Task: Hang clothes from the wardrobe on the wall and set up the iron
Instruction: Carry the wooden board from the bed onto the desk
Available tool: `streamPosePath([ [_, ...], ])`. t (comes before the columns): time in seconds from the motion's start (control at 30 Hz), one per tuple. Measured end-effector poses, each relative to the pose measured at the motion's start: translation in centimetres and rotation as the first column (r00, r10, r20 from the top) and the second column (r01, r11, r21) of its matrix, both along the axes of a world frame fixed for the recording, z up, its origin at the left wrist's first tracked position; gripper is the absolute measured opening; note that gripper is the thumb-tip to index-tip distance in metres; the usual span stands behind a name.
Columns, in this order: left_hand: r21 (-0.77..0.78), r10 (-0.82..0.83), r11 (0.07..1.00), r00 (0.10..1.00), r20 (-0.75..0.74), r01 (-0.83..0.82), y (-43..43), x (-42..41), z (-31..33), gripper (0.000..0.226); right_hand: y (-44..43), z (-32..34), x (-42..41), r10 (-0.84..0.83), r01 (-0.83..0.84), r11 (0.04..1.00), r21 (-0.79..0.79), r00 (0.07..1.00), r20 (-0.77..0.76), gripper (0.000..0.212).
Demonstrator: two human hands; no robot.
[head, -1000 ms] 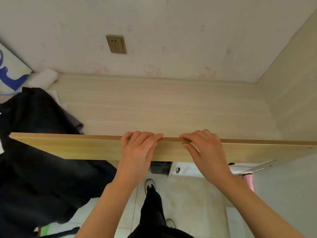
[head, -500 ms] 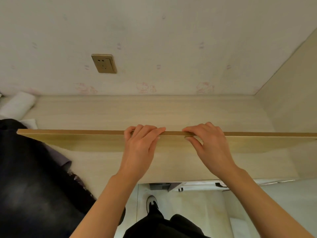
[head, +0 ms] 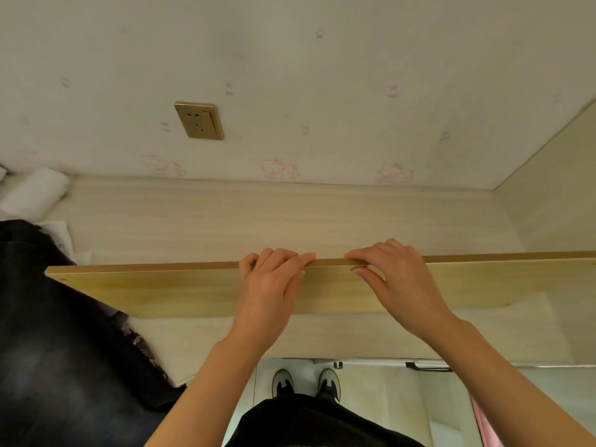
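A long light wooden board [head: 167,288] stands on edge across the pale wooden desk surface [head: 258,217], running from left to the right frame edge. My left hand [head: 269,282] grips its top edge near the middle, fingers curled over it. My right hand [head: 392,279] grips the same edge just to the right, thumb on the near face. A dark garment [head: 48,350] lies heaped on the desk's left side and hangs over its front. No iron is in view.
A gold wall socket [head: 199,120] sits on the wall above the desk. A white roll [head: 34,191] lies at the back left. A side panel [head: 554,175] closes the desk on the right. My shoes [head: 306,382] stand on the pale floor below.
The board has come in over the desk toward the wall, with both hands still on its top edge. The view has tilted down, so more of the desk's front and the floor shows.
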State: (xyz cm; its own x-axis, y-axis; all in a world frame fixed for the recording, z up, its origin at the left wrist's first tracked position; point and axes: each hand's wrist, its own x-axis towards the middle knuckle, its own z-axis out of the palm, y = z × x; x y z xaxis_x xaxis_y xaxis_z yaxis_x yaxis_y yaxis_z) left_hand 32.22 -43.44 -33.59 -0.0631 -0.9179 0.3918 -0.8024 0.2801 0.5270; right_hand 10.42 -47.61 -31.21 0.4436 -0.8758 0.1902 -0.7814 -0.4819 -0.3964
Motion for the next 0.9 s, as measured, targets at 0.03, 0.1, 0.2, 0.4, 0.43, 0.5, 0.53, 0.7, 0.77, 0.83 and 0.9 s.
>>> streamPosePath([
  [0.03, 0.007, 0.005, 1.000, 1.000, -0.005, -0.005, 0.1, -0.1, 0.0, 0.029, -0.1, 0.0, -0.1, 0.007, -0.007, 1.000, 0.006, 1.000, -0.003, 0.021],
  [0.1, 0.015, 0.012, 1.000, 1.000, -0.007, -0.012, 0.1, -0.3, -0.1, 0.029, -0.3, -0.1, -0.4, 0.021, -0.021, 1.000, 0.012, 1.000, -0.006, 0.021],
  [0.2, 0.024, 0.018, 1.000, 1.000, 0.004, -0.018, 0.0, -0.4, -0.2, 0.028, -0.6, -0.3, -0.5, 0.041, -0.041, 0.999, 0.026, 0.999, -0.002, 0.020],
  [0.4, 0.041, 0.024, 0.999, 0.999, 0.046, -0.025, -0.5, -0.2, -0.8, 0.027, -1.4, -0.6, -0.4, 0.052, -0.052, 0.995, 0.088, 0.999, 0.000, 0.019],
  [0.43, 0.037, 0.028, 0.999, 0.998, 0.050, -0.030, -0.7, -0.1, -0.9, 0.027, -1.5, -0.7, -0.3, 0.054, -0.053, 0.994, 0.093, 0.999, 0.000, 0.020],
  [0.5, 0.022, 0.038, 0.999, 0.998, 0.059, -0.039, -1.1, 0.0, -1.0, 0.026, -2.0, -0.7, -0.1, 0.047, -0.047, 0.994, 0.101, 0.999, -0.003, 0.020],
  [0.53, 0.010, 0.043, 0.999, 0.997, 0.065, -0.043, -1.3, 0.1, -1.1, 0.025, -2.3, -0.6, 0.0, 0.041, -0.040, 0.994, 0.105, 0.999, -0.006, 0.021],
  [0.7, -0.042, 0.035, 0.999, 0.988, 0.149, -0.029, -3.2, 0.6, -1.7, 0.030, -4.4, -0.6, 0.6, 0.036, -0.031, 0.990, 0.139, 0.999, -0.032, 0.023],
  [0.77, -0.035, 0.027, 0.999, 0.979, 0.204, -0.020, -4.0, 0.9, -2.0, 0.037, -5.4, -0.6, 0.8, 0.059, -0.054, 0.988, 0.142, 0.998, -0.035, 0.023],
  [0.83, -0.005, 0.020, 1.000, 0.966, 0.259, -0.019, -4.7, 1.3, -2.3, 0.044, -6.4, -0.6, 1.1, 0.074, -0.068, 0.987, 0.147, 0.997, -0.037, 0.024],
  [0.9, 0.026, 0.012, 0.999, 0.957, 0.288, -0.021, -5.6, 1.6, -2.6, 0.050, -7.5, -0.8, 1.4, 0.071, -0.062, 0.984, 0.169, 0.996, -0.049, 0.024],
])
